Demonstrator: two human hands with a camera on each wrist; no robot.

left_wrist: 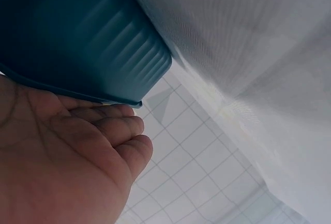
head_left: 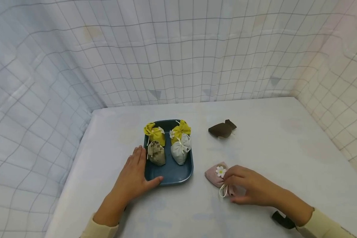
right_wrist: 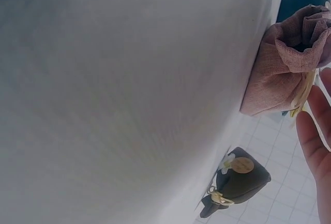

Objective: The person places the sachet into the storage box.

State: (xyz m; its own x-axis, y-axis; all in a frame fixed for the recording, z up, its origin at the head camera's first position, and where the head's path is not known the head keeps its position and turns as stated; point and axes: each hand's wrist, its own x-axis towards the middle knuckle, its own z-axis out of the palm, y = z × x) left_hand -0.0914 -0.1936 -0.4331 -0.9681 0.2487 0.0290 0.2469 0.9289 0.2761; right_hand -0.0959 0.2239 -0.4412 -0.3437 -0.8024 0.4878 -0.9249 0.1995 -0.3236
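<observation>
Head: your left hand (head_left: 133,177), fingers straight, touches one smooth blue tray (head_left: 171,178) of four cloth pouches (head_left: 178,153); one pink pouch (head_left: 213,177) lies on the table (head_left: 267,148) at your right hand (head_left: 253,187). Left wrist: ribbed tray wall. Right wrist: parted, empty fingers (right_wrist: 312,141) beside coarse pink weave; one dark pouch (right_wrist: 245,185).

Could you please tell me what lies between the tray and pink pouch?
Only bare white surface lies between the blue tray and pink pouch, as the head view shows.

I'd call the tray (head_left: 170,174) smooth, glossy plastic; the pink bag (right_wrist: 271,81) is matt cloth with a coarse weave.
</observation>
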